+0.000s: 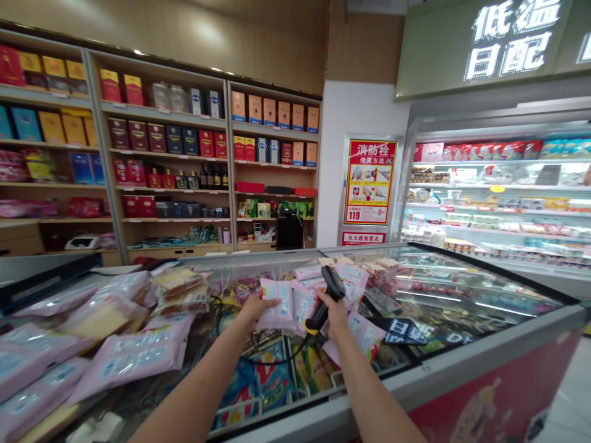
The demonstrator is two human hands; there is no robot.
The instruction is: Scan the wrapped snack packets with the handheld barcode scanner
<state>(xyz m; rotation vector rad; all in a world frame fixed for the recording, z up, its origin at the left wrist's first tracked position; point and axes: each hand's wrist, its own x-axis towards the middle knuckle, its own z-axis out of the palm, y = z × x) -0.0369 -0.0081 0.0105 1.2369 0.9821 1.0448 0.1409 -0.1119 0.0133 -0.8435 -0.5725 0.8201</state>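
In the head view, holds a pale pink packet [282, 315] in the left hand [252, 309] and a black-and-yellow handheld scanner [333, 285] in the right hand [335, 314], both over a glass-topped chest freezer [443, 374]. Seems, as a judgement, to be at the step of bringing packet and scanner together; probably calls next for steadying the packet and aiming the scanner at the printed face. Has the left grip closed at the packet's left side, with the thumb over the print; cannot tell how the fingers lie beneath. Has the right grip wrapped snugly round the scanner's handle. Turns the packet's blue-printed face up toward the camera, running its long axis away from the body, near upright in view. Slants the scanner from its head at upper right to its butt at lower left; cannot tell where the window points. Shows other pink packets [353, 284] close by.
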